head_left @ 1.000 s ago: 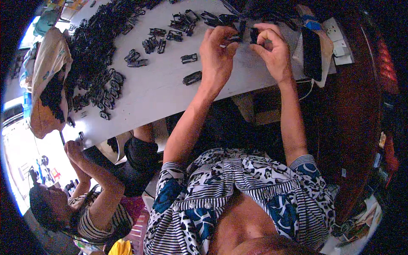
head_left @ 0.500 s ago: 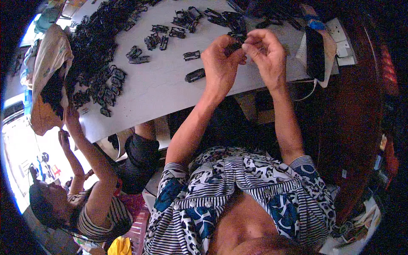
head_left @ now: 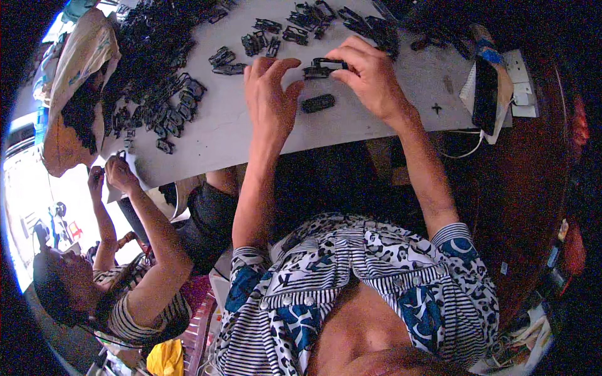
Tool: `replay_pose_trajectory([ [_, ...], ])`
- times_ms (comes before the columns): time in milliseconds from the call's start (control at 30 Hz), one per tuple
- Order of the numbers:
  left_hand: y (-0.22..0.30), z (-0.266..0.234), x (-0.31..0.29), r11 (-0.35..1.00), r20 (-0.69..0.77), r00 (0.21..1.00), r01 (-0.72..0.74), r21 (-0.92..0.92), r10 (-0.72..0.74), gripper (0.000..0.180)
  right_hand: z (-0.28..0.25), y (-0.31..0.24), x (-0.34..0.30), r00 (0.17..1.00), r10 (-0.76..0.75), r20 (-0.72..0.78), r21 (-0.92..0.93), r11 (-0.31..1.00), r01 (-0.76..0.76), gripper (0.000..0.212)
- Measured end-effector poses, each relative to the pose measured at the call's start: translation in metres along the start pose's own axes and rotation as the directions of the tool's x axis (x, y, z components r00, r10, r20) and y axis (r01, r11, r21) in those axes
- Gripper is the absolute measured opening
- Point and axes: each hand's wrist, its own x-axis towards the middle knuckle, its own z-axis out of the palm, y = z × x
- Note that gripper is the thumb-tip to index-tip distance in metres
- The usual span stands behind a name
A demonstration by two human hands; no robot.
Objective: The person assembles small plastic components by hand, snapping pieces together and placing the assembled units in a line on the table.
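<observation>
Over pale table (head_left: 219, 128), black frame-like part (head_left: 318, 71), right grip (head_left: 371, 76) pinching it, left grip (head_left: 269, 95) spread, empty.

A black part (head_left: 316, 72), its slim frame raised, juts leftward from your right hand (head_left: 374, 80); an oblong black piece (head_left: 318, 103) lies on the worktop (head_left: 216, 135), nearer you.

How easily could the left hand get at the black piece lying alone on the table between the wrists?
Probably yes: the left hand is close beside the black piece, it looks open and empty, and nothing visible on the table blocks the way between them.
</observation>
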Motion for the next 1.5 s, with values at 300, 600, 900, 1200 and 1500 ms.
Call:
replay_pose_trajectory([
  [300,-0.019,0.021,0.004,0.995,0.043,0.994,-0.097,0.016,0.096,0.035,0.013,0.009,0.002,0.990,-0.103,0.092,-0.063,0.992,0.109,0.033],
  [600,-0.014,0.013,0.000,0.991,0.102,0.986,-0.130,-0.026,0.132,0.032,0.018,0.001,-0.008,0.986,-0.045,0.162,-0.201,0.976,0.078,0.031],
  [900,-0.032,0.003,0.034,0.952,-0.112,0.977,-0.145,0.270,0.181,0.022,-0.035,0.007,-0.017,0.997,-0.067,0.026,-0.207,0.976,0.071,0.025],
  [1200,-0.023,0.008,0.034,0.957,-0.029,0.987,-0.147,0.251,0.159,0.017,-0.066,0.021,-0.033,0.995,0.090,-0.034,-0.333,0.938,-0.096,0.028],
  [1500,-0.023,0.004,0.039,0.405,0.433,0.877,0.481,-0.777,-0.210,0.026,-0.046,0.038,-0.020,0.991,0.073,-0.115,-0.417,0.901,-0.115,0.026],
])
